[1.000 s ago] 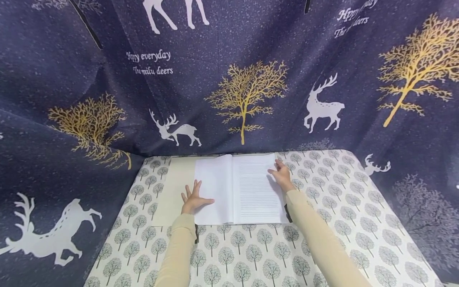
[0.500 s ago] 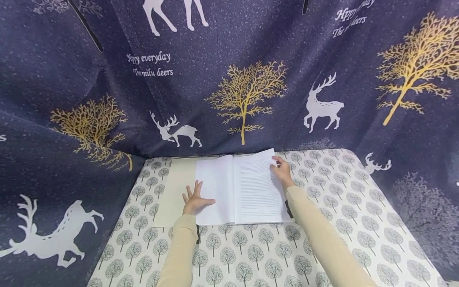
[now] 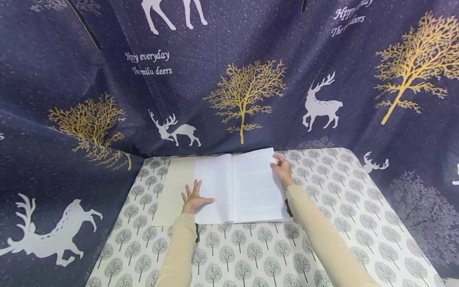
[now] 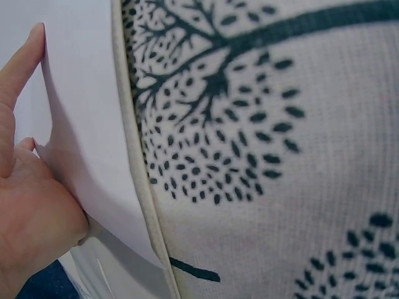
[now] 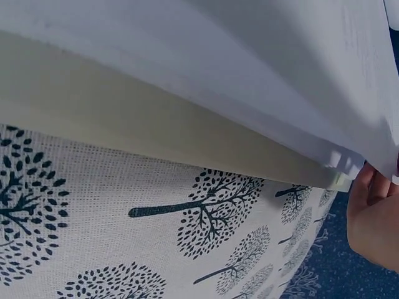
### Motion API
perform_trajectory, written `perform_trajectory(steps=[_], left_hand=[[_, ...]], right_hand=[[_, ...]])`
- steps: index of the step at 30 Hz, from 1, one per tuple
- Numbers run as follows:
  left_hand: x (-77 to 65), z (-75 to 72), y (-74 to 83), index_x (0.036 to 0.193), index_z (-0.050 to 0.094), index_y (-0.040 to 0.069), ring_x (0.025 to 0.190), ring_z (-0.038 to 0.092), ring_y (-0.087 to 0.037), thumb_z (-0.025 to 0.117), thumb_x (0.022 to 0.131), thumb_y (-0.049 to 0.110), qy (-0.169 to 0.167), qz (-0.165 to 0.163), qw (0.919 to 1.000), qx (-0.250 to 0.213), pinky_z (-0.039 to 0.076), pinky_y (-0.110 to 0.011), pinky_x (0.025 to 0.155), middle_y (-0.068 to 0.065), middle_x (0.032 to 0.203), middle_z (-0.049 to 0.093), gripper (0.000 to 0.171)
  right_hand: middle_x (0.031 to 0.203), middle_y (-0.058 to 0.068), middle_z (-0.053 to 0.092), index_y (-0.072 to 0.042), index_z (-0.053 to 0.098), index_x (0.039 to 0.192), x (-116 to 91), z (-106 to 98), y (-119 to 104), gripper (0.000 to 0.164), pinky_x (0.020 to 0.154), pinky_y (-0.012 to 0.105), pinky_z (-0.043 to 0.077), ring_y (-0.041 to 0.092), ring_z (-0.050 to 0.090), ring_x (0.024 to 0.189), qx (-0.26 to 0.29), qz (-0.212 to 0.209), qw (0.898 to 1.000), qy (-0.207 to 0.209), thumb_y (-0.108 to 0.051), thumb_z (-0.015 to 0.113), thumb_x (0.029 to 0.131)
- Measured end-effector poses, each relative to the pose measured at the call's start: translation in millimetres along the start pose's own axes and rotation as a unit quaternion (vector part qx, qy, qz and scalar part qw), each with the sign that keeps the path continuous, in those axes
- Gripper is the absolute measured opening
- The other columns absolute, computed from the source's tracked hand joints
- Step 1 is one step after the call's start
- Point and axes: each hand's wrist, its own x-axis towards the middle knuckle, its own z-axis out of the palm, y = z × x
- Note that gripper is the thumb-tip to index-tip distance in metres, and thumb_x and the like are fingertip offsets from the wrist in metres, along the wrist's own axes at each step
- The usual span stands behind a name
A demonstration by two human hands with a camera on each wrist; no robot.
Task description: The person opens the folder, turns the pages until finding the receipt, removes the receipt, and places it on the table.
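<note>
An open book lies on the table, its left page (image 3: 215,175) blank and its right page (image 3: 256,187) filled with lines of print. My left hand (image 3: 195,201) rests on the left page with fingers and thumb spread. In the left wrist view that hand (image 4: 43,218) lies near the book's edge. At the upper right corner, my right hand (image 3: 282,171) pinches the printed page, whose corner is raised. The right wrist view shows the fingers (image 5: 361,193) at the lifted sheet (image 5: 349,81), above the other pages.
The book's cream cover flap (image 3: 173,179) extends to the left, under the left hand's side. A tree-patterned cloth (image 3: 244,255) covers the table. Behind it hangs a dark blue curtain (image 3: 201,87) printed with deer and trees, close to the book's far edge.
My right hand has taken hold of the right page's upper corner and raised it slightly. The left hand stays in place on the left page.
</note>
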Motion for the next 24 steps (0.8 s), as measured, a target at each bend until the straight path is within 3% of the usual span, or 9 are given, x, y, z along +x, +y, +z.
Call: perform_trajectory(steps=[2, 5, 8, 14, 15, 18, 21, 24], left_hand=[[-2.1, -1.1, 2.4, 0.158, 0.008, 0.015, 0.146, -0.030, -0.040, 0.081, 0.070, 0.046, 0.002, 0.004, 1.0000, -0.004, -0.028, -0.061, 0.112, -0.007, 0.166, -0.012, 0.118], [-4.8, -2.2, 4.8, 0.158, 0.006, 0.015, 0.146, -0.031, -0.040, 0.079, 0.073, 0.043, -0.002, 0.004, 1.0000, -0.001, -0.029, -0.060, 0.111, -0.007, 0.166, -0.014, 0.115], [-7.4, -3.5, 7.1, 0.158, 0.009, 0.013, 0.146, -0.029, -0.041, 0.080, 0.073, 0.042, 0.004, 0.006, 0.9999, -0.010, -0.028, -0.061, 0.112, -0.009, 0.166, -0.011, 0.114], [-6.3, -2.7, 6.4, 0.158, 0.007, 0.015, 0.146, -0.030, -0.039, 0.078, 0.073, 0.044, 0.001, 0.001, 1.0000, 0.002, -0.028, -0.060, 0.113, -0.006, 0.166, -0.013, 0.115], [-4.8, -1.7, 4.7, 0.158, 0.006, 0.016, 0.146, -0.031, -0.038, 0.077, 0.074, 0.044, -0.002, 0.000, 1.0000, 0.006, -0.028, -0.059, 0.113, -0.005, 0.166, -0.014, 0.114], [-0.4, -0.1, 0.6, 0.158, 0.005, 0.016, 0.146, -0.032, -0.038, 0.077, 0.074, 0.042, -0.005, 0.000, 1.0000, 0.002, -0.029, -0.059, 0.112, -0.004, 0.166, -0.015, 0.114], [2.4, 0.4, -2.0, 0.158, 0.006, 0.016, 0.146, -0.032, -0.038, 0.079, 0.073, 0.042, -0.006, -0.001, 1.0000, -0.001, -0.029, -0.059, 0.112, -0.004, 0.166, -0.015, 0.115], [1.9, 0.0, -2.2, 0.158, 0.006, 0.016, 0.146, -0.032, -0.038, 0.079, 0.072, 0.043, -0.005, 0.001, 1.0000, 0.001, -0.029, -0.059, 0.112, -0.005, 0.166, -0.014, 0.116]], right_hand=[[0.093, 0.017, 0.064, -0.005, 0.048, 0.142, 0.6, -0.5, -1.0, 0.049, 0.073, 0.026, 0.045, 0.019, 0.054, 0.078, -0.004, 0.006, 1.000, -0.004, -0.009, 0.060, 0.095], [0.114, 0.028, 0.067, -0.004, 0.045, 0.143, -0.3, -0.1, -1.5, 0.050, 0.086, 0.037, 0.053, 0.033, 0.065, 0.096, 0.003, 0.024, 1.000, -0.010, -0.011, 0.059, 0.096], [0.127, 0.029, 0.061, 0.000, 0.053, 0.128, 3.2, 1.1, 5.1, 0.040, 0.095, 0.043, 0.053, 0.039, 0.063, 0.112, 0.021, 0.019, 1.000, 0.001, -0.016, 0.063, 0.093], [0.117, 0.029, 0.066, 0.004, 0.060, 0.103, 2.8, 2.4, 6.9, 0.029, 0.089, 0.041, 0.054, 0.038, 0.065, 0.105, 0.020, 0.003, 0.999, 0.034, -0.022, 0.065, 0.091], [0.113, 0.030, 0.066, 0.006, 0.061, 0.104, -0.6, 1.6, 2.3, 0.028, 0.092, 0.042, 0.053, 0.039, 0.064, 0.106, 0.012, 0.011, 0.999, 0.035, -0.019, 0.063, 0.093], [0.104, 0.028, 0.066, 0.007, 0.063, 0.099, -4.6, 1.4, -2.4, 0.026, 0.085, 0.035, 0.052, 0.037, 0.063, 0.097, 0.000, 0.009, 0.998, 0.056, -0.018, 0.062, 0.094], [0.108, 0.025, 0.064, 0.008, 0.064, 0.099, -5.7, 1.8, -3.9, 0.027, 0.082, 0.030, 0.046, 0.032, 0.058, 0.096, -0.014, 0.016, 0.998, 0.066, -0.019, 0.062, 0.094], [0.115, 0.027, 0.062, 0.009, 0.063, 0.106, -4.4, 2.2, -2.2, 0.030, 0.088, 0.032, 0.048, 0.034, 0.058, 0.102, -0.003, 0.018, 0.998, 0.057, -0.019, 0.062, 0.094]])
